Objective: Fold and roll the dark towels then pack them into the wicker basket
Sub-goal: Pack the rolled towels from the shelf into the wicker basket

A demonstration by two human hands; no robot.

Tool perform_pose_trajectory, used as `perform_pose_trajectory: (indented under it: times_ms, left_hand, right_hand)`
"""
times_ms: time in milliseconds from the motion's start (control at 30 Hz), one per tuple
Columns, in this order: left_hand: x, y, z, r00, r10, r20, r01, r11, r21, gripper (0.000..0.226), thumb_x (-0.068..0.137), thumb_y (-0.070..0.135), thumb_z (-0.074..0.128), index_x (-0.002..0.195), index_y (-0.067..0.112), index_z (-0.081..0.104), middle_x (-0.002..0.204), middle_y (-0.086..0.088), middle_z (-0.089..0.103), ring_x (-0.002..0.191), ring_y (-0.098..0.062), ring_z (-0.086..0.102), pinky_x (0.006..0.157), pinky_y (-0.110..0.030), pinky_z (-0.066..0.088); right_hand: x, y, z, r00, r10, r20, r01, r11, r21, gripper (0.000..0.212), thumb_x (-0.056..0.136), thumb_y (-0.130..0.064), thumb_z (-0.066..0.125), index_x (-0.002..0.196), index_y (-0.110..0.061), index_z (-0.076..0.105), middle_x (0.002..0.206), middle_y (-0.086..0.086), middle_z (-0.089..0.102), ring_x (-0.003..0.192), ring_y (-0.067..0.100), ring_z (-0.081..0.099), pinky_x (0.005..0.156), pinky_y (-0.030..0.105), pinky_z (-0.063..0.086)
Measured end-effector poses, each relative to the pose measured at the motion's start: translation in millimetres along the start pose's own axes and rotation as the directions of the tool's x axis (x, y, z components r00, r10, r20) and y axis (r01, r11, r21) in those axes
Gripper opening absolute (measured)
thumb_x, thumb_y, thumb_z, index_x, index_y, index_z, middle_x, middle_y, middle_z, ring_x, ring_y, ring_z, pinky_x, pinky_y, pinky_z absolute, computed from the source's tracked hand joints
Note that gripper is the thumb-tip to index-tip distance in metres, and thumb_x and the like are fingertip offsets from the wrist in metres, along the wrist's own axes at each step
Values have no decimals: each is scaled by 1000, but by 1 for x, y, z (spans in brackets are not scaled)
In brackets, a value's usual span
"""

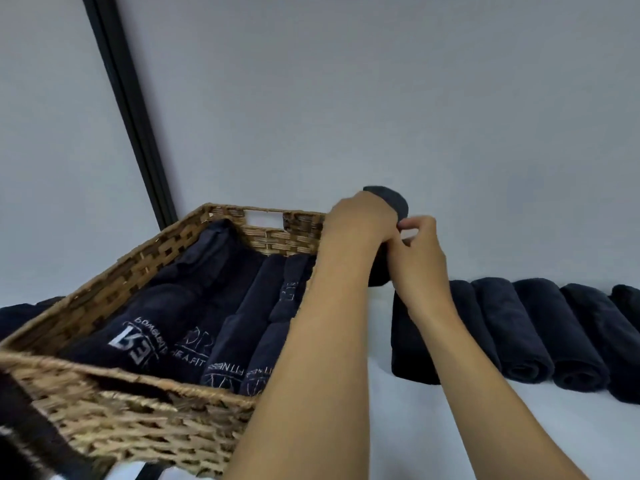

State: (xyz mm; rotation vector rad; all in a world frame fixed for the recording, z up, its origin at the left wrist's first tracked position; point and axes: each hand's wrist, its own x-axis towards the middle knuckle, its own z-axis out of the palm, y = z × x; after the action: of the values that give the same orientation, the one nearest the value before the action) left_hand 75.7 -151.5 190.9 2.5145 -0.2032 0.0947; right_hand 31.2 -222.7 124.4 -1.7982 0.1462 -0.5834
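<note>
Several dark packed rolls (221,306) already fill much of the wicker basket (104,282), which takes up the left of the white tabletop (450,427). They lie side by side, running near to far, with pale logos at their near ends. An arm hides the basket's right edge, so I cannot tell how much room is left there. On the right of the tabletop lies a row of rolled towels (540,327), pressed close together. Between basket and row, at the basket's far right corner, the held roll (394,199) stands almost upright, its top above the rim. The left hand (360,223) has its grip closed round the roll's upper part. The right hand (424,261) has its grip pinched on the cloth just below, touching the left.

The step looks like tucking the loose edge before packing. I judge the left grip should hold the roll tight while the right smooths that edge flat. The roll should then go in lying like its neighbours, snug against the right wall so it cannot unwind.
</note>
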Motion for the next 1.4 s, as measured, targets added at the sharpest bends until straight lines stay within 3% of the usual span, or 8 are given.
perform_pose_trajectory:
  times_ms: [300, 433, 633, 867, 1000, 1133, 1267, 1400]
  left_hand:
    - [16, -101, -106, 985, -158, -73, 140, 968, -207, 35, 101, 25, 33, 120, 5, 55, 110, -13, 60, 95, -28, 58, 81, -34, 47]
    - [37, -169, -86, 973, -231, -1, 228, 962, -148, 44, 99, 22, 33, 127, -2, 55, 127, -16, 60, 112, -32, 58, 99, -39, 47]
    - [62, -222, -60, 967, -237, 94, 240, 970, -21, 22, 93, 5, 41, 92, -2, 61, 101, -19, 63, 88, -32, 58, 75, -38, 44]
    - [59, -233, -46, 967, -200, 157, 133, 923, 361, 25, 97, 8, 44, 120, 2, 53, 115, -16, 60, 98, -29, 57, 76, -34, 44]
    - [52, -225, -46, 995, -97, 16, 63, 756, 652, 39, 94, 14, 54, 132, 9, 46, 133, -16, 44, 124, -35, 43, 94, -44, 45]
    - [48, -193, -48, 994, -93, -50, 101, 692, 715, 42, 95, 21, 53, 136, 17, 45, 137, -13, 45, 130, -33, 39, 95, -43, 43]
    - [51, -120, -36, 983, 74, -170, 0, 917, 399, 26, 94, 14, 50, 118, 8, 56, 118, -13, 58, 107, -32, 57, 74, -36, 45]
    - [46, -37, 13, 995, 32, 95, -26, 998, -64, 26, 93, 10, 46, 115, -1, 55, 105, -16, 58, 90, -32, 65, 78, -38, 57]
  right_hand:
    - [36, -66, 108, 937, -35, 349, 36, 999, 4, 69, 76, -53, 62, 132, -19, 42, 118, 2, 56, 103, 19, 60, 91, 41, 54]
    - [42, -47, 159, 821, 147, 551, -84, 987, -139, 61, 93, -24, 55, 144, -3, 31, 96, 5, 60, 96, 25, 64, 83, 45, 58]
    - [54, -27, 202, 680, 379, 627, -90, 893, -442, 47, 97, -7, 51, 141, 2, 36, 133, 19, 51, 101, 36, 64, 80, 47, 59]
    - [49, -16, 213, 529, 459, 714, 124, 790, -600, 18, 98, -5, 52, 114, 3, 55, 121, 21, 55, 105, 39, 64, 86, 47, 57]
    - [44, -16, 210, 574, 407, 710, 253, 737, -627, 28, 98, -18, 55, 118, 3, 55, 117, 21, 61, 98, 35, 67, 81, 45, 58]
    - [43, -32, 182, 794, 4, 607, 418, 722, -551, 28, 93, -7, 49, 121, -8, 57, 124, 14, 59, 106, 30, 58, 81, 36, 50]
    - [50, -28, 103, 942, -195, 273, 300, 851, -431, 37, 98, -11, 44, 133, -18, 51, 131, 6, 53, 116, 22, 53, 86, 25, 36]
    - [54, 25, 24, 994, -12, 106, 76, 774, -629, 41, 98, -9, 45, 139, -13, 43, 132, 11, 51, 115, 26, 53, 82, 26, 35]
